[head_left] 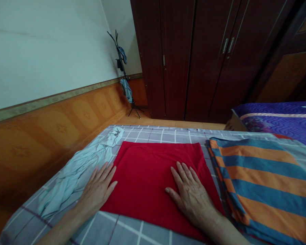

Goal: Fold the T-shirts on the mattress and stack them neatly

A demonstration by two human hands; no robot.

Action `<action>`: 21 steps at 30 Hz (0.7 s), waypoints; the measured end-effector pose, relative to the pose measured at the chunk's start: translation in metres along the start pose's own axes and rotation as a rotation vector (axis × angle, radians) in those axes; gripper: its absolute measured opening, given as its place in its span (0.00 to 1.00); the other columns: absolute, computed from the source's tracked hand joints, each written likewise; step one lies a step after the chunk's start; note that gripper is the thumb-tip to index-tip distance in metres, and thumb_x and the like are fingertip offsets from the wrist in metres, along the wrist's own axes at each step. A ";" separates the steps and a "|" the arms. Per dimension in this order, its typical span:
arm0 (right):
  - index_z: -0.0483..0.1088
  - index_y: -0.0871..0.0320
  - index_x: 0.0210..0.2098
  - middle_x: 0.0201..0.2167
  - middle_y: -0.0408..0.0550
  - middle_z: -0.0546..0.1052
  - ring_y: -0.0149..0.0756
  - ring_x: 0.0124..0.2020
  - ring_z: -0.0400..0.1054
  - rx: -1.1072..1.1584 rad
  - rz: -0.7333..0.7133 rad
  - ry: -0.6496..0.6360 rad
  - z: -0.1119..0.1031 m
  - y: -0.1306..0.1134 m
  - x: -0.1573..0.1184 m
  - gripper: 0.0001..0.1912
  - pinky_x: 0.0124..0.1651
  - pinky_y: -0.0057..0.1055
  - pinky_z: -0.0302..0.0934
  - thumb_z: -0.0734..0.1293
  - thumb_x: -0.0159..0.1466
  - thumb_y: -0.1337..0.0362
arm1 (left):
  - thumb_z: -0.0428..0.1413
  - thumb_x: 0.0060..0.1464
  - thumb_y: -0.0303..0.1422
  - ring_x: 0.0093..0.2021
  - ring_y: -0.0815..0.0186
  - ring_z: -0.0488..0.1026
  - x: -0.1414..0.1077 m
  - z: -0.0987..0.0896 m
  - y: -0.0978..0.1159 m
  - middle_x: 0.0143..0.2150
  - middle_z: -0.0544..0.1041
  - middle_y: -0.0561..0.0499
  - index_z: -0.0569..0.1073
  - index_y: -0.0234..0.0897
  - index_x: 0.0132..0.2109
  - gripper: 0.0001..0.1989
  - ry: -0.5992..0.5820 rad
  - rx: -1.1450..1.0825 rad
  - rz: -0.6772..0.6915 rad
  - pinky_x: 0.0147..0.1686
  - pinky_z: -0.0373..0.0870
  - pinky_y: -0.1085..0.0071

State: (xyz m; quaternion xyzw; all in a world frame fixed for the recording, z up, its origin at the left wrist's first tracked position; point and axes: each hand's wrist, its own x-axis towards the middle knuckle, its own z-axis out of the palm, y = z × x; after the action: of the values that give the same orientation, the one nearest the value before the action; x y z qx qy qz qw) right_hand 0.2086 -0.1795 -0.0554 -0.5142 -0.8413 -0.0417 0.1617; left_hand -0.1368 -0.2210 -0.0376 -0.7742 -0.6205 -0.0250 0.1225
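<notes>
The red cloth [145, 180] lies spread on the checked sheet [127, 226], just left of the striped fabric [275, 185], with a narrow strip of sheet between them. Both hands are palm down and hold nothing: the left hand [99, 187] has its fingers fairly close together and its thumb out, at the red cloth's side away from the striped fabric; the right hand [191, 194] rests wide-fingered on the red surface, on the side nearer the striped fabric.

For smoothing, I would judge light, level palms best, one steadying a side while the other sweeps outward; pressing hard could drag the cloth askew. The slanting creases beyond the right fingertips, towards the striped fabric, seem to deserve most care, and edges are better eased straight than tugged.

The red material looks matt, soft and thin, its outline roughly four-sided. The striped fabric is folded into flat layers, orange and blue bands crossing it, its edges stacked neatly. Farthest left of it, a pale blue cloth [73, 177] sprawls in limp, ropy wrinkles. Well beyond it, the wardrobe [201, 68] shows dark, faintly glossy panels
</notes>
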 end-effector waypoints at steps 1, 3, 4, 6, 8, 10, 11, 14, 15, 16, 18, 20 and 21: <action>0.62 0.63 0.60 0.61 0.63 0.60 0.56 0.63 0.52 0.004 0.000 -0.005 -0.001 0.000 0.000 0.34 0.61 0.51 0.52 0.59 0.63 0.46 | 0.45 0.63 0.40 0.67 0.54 0.50 0.004 -0.007 0.009 0.67 0.56 0.47 0.55 0.40 0.66 0.27 0.003 -0.007 0.026 0.64 0.47 0.47; 0.63 0.63 0.59 0.61 0.64 0.60 0.57 0.62 0.52 0.012 -0.005 -0.009 -0.003 0.000 0.001 0.33 0.60 0.52 0.53 0.60 0.63 0.47 | 0.44 0.63 0.40 0.67 0.56 0.48 0.012 -0.026 0.038 0.68 0.52 0.48 0.52 0.42 0.67 0.27 -0.042 -0.077 0.150 0.64 0.48 0.49; 0.63 0.63 0.59 0.61 0.64 0.60 0.57 0.62 0.52 0.014 -0.005 -0.007 -0.003 0.000 0.001 0.31 0.60 0.52 0.53 0.60 0.64 0.49 | 0.44 0.64 0.39 0.68 0.57 0.47 0.015 -0.037 0.055 0.69 0.50 0.49 0.48 0.43 0.68 0.28 -0.083 -0.131 0.237 0.64 0.49 0.51; 0.64 0.64 0.58 0.61 0.63 0.61 0.55 0.62 0.54 0.020 -0.002 0.001 -0.002 0.002 0.002 0.27 0.61 0.51 0.53 0.60 0.65 0.55 | 0.44 0.64 0.41 0.68 0.58 0.45 0.021 -0.056 0.092 0.69 0.48 0.50 0.42 0.44 0.69 0.31 -0.138 -0.238 0.433 0.65 0.47 0.53; 0.65 0.65 0.58 0.60 0.61 0.63 0.52 0.62 0.54 0.030 0.000 0.012 0.001 0.005 0.002 0.23 0.61 0.50 0.53 0.58 0.65 0.63 | 0.43 0.63 0.46 0.69 0.58 0.43 0.026 -0.066 0.124 0.69 0.47 0.48 0.39 0.41 0.69 0.34 -0.170 -0.334 0.602 0.66 0.43 0.54; 0.65 0.65 0.57 0.60 0.60 0.63 0.49 0.62 0.54 0.047 -0.009 0.027 0.006 0.010 0.002 0.23 0.60 0.49 0.54 0.55 0.64 0.69 | 0.42 0.61 0.51 0.69 0.58 0.41 0.031 -0.064 0.146 0.69 0.47 0.45 0.38 0.39 0.69 0.37 -0.186 -0.406 0.709 0.66 0.40 0.55; 0.65 0.65 0.58 0.60 0.59 0.63 0.48 0.63 0.54 0.055 -0.014 0.034 0.008 0.012 0.001 0.24 0.61 0.48 0.54 0.55 0.63 0.72 | 0.42 0.60 0.53 0.69 0.57 0.41 0.033 -0.059 0.154 0.69 0.45 0.43 0.37 0.37 0.69 0.40 -0.190 -0.427 0.738 0.66 0.40 0.55; 0.64 0.64 0.58 0.61 0.57 0.63 0.45 0.63 0.53 0.070 -0.013 0.033 0.011 0.014 0.001 0.28 0.61 0.46 0.53 0.54 0.59 0.77 | 0.45 0.57 0.55 0.69 0.53 0.39 0.035 -0.040 0.163 0.69 0.41 0.37 0.32 0.33 0.69 0.46 -0.203 -0.436 0.764 0.66 0.42 0.53; 0.64 0.64 0.58 0.61 0.57 0.63 0.45 0.63 0.54 0.071 -0.002 0.024 0.011 0.014 0.001 0.29 0.61 0.46 0.53 0.54 0.58 0.77 | 0.46 0.57 0.54 0.69 0.52 0.39 0.035 -0.034 0.163 0.69 0.40 0.36 0.31 0.32 0.69 0.47 -0.207 -0.430 0.760 0.65 0.43 0.52; 0.65 0.64 0.57 0.60 0.56 0.64 0.45 0.62 0.54 0.072 0.012 0.015 0.010 0.014 0.001 0.29 0.61 0.45 0.53 0.54 0.57 0.78 | 0.47 0.57 0.54 0.68 0.51 0.39 0.035 -0.030 0.163 0.69 0.39 0.36 0.30 0.32 0.69 0.48 -0.215 -0.426 0.761 0.65 0.44 0.52; 0.66 0.64 0.56 0.60 0.56 0.65 0.44 0.62 0.55 0.078 0.040 0.008 0.009 0.012 0.002 0.30 0.61 0.45 0.53 0.54 0.56 0.79 | 0.48 0.57 0.53 0.68 0.51 0.38 0.034 -0.027 0.160 0.69 0.39 0.37 0.30 0.34 0.69 0.47 -0.237 -0.421 0.766 0.65 0.44 0.51; 0.67 0.64 0.56 0.59 0.56 0.65 0.44 0.62 0.56 0.098 0.056 0.023 0.009 0.011 0.004 0.30 0.61 0.45 0.53 0.53 0.55 0.79 | 0.49 0.57 0.52 0.69 0.52 0.38 0.033 -0.029 0.159 0.69 0.39 0.38 0.31 0.35 0.69 0.46 -0.243 -0.428 0.772 0.65 0.44 0.51; 0.67 0.64 0.55 0.59 0.56 0.65 0.44 0.62 0.56 0.115 0.061 0.034 0.009 0.011 0.004 0.30 0.61 0.45 0.54 0.53 0.55 0.79 | 0.48 0.58 0.51 0.69 0.52 0.37 0.033 -0.031 0.158 0.69 0.39 0.38 0.31 0.35 0.69 0.46 -0.243 -0.433 0.778 0.65 0.44 0.50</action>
State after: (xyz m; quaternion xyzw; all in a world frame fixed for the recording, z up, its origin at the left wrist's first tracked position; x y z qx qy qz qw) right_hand 0.2146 -0.1684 -0.0641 -0.5285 -0.8235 0.0029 0.2064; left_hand 0.0270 -0.2276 -0.0267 -0.9546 -0.2741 -0.0151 -0.1155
